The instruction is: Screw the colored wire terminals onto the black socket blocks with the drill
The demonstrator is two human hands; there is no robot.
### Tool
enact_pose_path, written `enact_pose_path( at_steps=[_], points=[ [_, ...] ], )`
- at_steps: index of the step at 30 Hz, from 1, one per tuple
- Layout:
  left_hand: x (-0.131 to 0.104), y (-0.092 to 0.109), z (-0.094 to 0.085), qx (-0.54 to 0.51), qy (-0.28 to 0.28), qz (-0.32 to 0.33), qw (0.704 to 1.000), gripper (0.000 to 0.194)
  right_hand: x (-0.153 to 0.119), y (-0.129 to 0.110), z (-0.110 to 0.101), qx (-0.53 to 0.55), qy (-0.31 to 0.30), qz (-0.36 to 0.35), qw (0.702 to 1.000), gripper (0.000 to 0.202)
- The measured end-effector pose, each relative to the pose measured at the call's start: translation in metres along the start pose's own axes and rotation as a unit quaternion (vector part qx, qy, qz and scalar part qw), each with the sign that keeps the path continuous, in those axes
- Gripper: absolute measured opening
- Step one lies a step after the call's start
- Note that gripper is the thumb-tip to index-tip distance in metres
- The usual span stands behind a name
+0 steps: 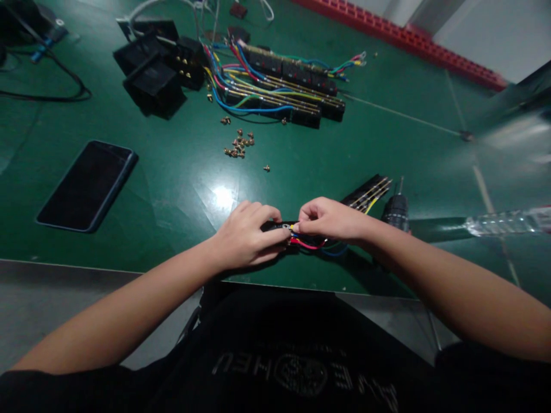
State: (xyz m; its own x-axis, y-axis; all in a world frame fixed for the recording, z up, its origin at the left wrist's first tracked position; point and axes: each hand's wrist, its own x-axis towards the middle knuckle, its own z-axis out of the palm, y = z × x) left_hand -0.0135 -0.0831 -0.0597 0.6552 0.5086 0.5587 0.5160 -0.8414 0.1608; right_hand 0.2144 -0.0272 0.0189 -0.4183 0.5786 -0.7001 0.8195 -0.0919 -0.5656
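While pinching the light, rigid terminal strip with left hand and right hand, fingers closing on its thin, flexible wires, gripping by the body.

A green table carries a dark phone, scattered brass screws, black housings, wired strips, a black strip, a screwdriver and a clear bottle lying flat.

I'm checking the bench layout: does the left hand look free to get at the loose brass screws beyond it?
Probably yes: bare green table lies between the left hand and the screws, though that hand now grips the black wired part.
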Motion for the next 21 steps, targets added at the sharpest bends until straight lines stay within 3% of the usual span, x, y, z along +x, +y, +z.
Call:
enact_pose_path(
  at_steps=[6, 11, 14, 16, 18, 21],
  points=[
    [-0.002, 0.0, 0.0, -0.035, 0.005, -0.011, 0.999, 0.027, 0.0, 0.002, 0.004, 0.008, 0.021, -0.009, 1.0, 0.022],
    [0.0, -0.01, -0.009, -0.091, -0.001, -0.029, 0.995, 0.057, 0.002, 0.004, 0.006, 0.013, 0.026, -0.02, 0.999, 0.021],
    [0.004, -0.032, -0.015, -0.06, 0.0, -0.154, 0.986, 0.041, 0.003, 0.007, 0.007, 0.008, 0.042, -0.03, 0.999, 0.022],
    [0.008, -0.053, -0.016, 0.015, -0.037, -0.242, 0.969, 0.026, 0.004, 0.009, 0.009, 0.003, 0.052, -0.037, 0.998, 0.023],
    [0.013, -0.076, -0.015, 0.068, -0.061, -0.264, 0.96, 0.016, 0.005, 0.011, 0.011, -0.001, 0.06, -0.043, 0.997, 0.023],
    [0.023, -0.103, -0.011, 0.091, -0.036, -0.294, 0.951, 0.015, 0.006, 0.012, 0.012, -0.003, 0.066, -0.05, 0.997, 0.022]
  ],
)
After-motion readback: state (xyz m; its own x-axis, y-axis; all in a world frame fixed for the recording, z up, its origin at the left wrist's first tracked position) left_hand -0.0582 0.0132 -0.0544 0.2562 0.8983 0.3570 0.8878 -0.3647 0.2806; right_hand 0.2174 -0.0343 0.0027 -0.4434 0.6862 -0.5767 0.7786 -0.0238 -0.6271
